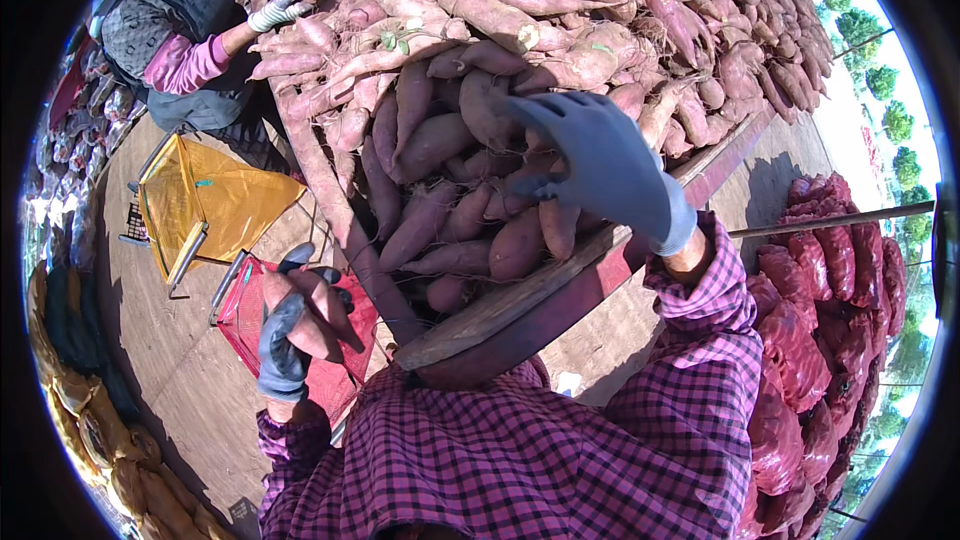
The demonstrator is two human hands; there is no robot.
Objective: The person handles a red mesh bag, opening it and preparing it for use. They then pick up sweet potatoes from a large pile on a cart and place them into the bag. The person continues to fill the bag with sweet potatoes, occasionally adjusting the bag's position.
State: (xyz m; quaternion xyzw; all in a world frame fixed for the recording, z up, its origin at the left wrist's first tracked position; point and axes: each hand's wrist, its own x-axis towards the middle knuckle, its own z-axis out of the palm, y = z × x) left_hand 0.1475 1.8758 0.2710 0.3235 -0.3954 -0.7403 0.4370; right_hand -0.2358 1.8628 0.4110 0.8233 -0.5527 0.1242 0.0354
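My left hand (285, 341), in a grey glove, grips a pair of reddish sweet potatoes (300, 315) above a red mesh bag (247, 300). The bag hangs open on a metal frame beside the sorting table's edge. Over the shaded front of the sweet potato pile (442, 146) is my right hand (611, 161), also gloved. Its fingers and thumb are spread, with nothing visibly held. The fingertips overlap the edge of a large rounded sweet potato (486, 109); whether they touch it I cannot tell.
A wooden board (517, 300) borders the table in front of me. Left of it stands a yellow mesh bag (217, 202) on a frame. Another person's gloved hand (277, 11) works at the pile's far left. Filled red mesh sacks (795, 360) are stacked at right, near a thin pole (832, 220).
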